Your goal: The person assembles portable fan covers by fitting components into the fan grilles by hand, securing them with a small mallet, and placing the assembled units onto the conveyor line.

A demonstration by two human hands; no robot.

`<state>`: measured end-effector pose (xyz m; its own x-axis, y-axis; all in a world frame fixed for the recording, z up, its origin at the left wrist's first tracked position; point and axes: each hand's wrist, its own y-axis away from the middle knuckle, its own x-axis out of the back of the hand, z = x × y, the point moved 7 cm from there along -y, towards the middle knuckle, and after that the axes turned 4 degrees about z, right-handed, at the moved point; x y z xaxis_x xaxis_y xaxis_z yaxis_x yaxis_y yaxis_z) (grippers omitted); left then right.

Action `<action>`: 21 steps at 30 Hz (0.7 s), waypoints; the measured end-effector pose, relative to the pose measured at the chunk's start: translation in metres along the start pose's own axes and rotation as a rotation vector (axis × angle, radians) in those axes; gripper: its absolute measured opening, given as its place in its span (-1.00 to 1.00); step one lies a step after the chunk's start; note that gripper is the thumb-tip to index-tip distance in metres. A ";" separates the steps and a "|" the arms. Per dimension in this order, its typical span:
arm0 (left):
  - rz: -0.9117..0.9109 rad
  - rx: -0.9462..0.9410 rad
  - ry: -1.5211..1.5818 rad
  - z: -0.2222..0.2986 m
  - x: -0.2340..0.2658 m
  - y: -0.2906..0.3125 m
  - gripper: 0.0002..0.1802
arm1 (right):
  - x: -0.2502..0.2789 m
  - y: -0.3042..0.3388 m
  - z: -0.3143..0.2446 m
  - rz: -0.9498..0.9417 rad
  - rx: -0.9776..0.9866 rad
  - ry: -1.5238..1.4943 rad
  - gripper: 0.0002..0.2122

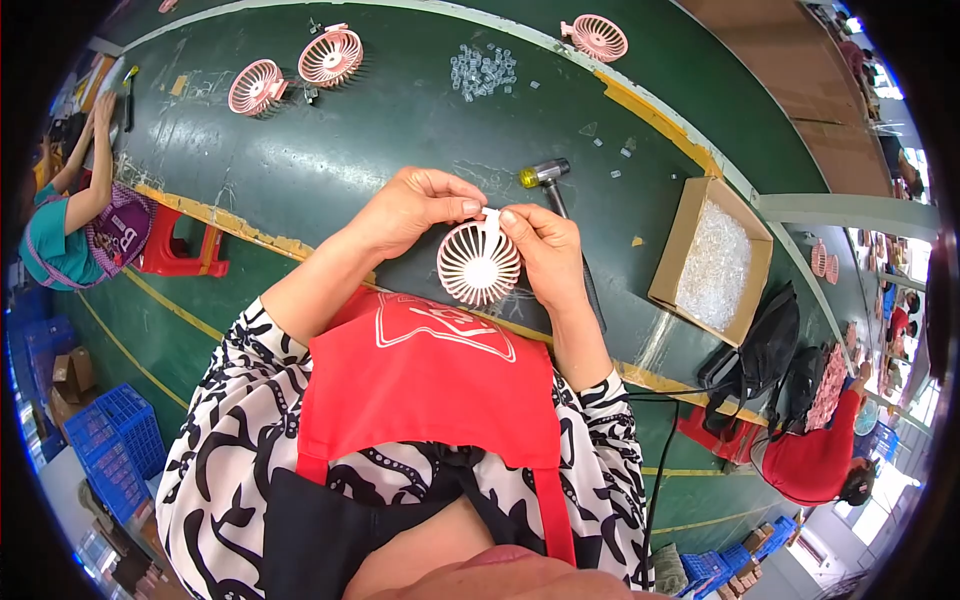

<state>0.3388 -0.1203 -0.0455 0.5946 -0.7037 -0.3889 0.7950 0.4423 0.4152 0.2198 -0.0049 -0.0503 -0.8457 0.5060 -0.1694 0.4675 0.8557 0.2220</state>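
A pale pink round fan grille (479, 272) hangs upright just off the near edge of the bench, its short neck pointing away from me. My right hand (545, 245) pinches that neck between thumb and fingers. At the tip of the neck, my left hand (425, 208) has thumb and forefinger pressed together; what lies between them is too small and covered to make out. Beside my right hand, a mallet (550, 176) with a yellow face and a black face lies on the bench, its dark handle running partly behind my wrist.
A cardboard box (745, 225) of small clear plastic pieces stands to the right, near black bags (765, 345). Loose clear pieces (483, 72) lie farther back. More pink grilles (331, 57) rest at the back left. Co-workers sit at left (65, 225) and right (815, 455).
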 end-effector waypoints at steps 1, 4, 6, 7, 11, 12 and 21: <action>0.019 -0.035 -0.047 0.002 0.000 0.001 -0.81 | 0.000 0.000 -0.001 0.004 -0.003 0.024 -0.83; 0.058 -0.109 -0.176 0.006 -0.003 0.006 -0.83 | -0.003 0.002 -0.003 0.014 -0.003 0.032 -0.83; 0.077 -0.148 -0.259 0.008 -0.006 0.007 -0.83 | -0.006 0.001 -0.007 0.024 0.032 0.082 -0.83; 0.088 -0.151 -0.261 0.008 -0.008 0.007 -0.83 | -0.007 0.001 -0.011 0.034 0.069 0.131 -0.83; 0.098 -0.132 -0.243 0.007 -0.006 0.004 -0.80 | -0.011 0.000 -0.018 0.063 0.099 0.182 -0.83; 0.100 -0.132 -0.242 0.006 -0.006 0.002 -0.80 | -0.012 -0.001 -0.018 0.042 0.096 0.189 -0.83; 0.203 -0.028 -0.082 -0.008 0.012 -0.002 -0.76 | -0.012 -0.004 -0.012 0.028 0.179 0.439 -0.88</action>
<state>0.3459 -0.1251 -0.0579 0.7321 -0.6410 -0.2304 0.6634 0.5942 0.4548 0.2245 -0.0160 -0.0373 -0.8430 0.4685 0.2644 0.4960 0.8672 0.0448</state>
